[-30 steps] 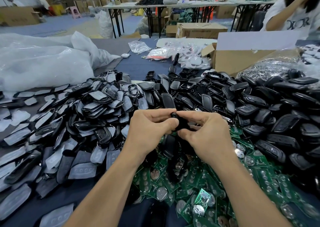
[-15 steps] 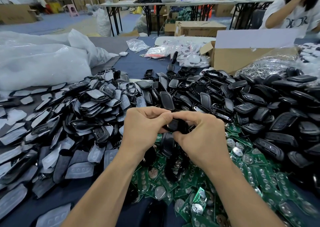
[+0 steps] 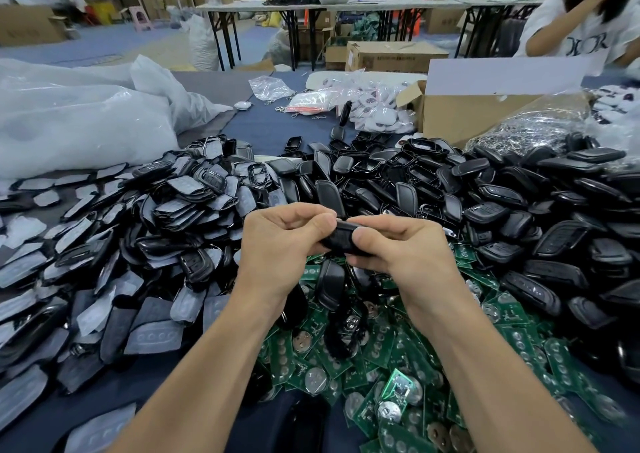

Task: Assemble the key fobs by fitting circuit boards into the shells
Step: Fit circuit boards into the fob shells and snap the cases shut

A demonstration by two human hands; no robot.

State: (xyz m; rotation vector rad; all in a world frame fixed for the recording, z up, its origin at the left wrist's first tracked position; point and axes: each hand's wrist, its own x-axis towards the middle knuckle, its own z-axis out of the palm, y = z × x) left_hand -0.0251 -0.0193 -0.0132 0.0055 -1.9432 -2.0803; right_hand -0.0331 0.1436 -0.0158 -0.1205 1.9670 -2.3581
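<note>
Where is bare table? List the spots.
Bare blue cloth lies beyond the black shells, between the white bag and the small packets. A narrow strip borders the grey pads by the left forearm. Shells, pads and green boards crowd elsewhere.

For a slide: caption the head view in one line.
Left hand and right hand pinch a black key fob above green circuit boards, between piles of shells.
</note>
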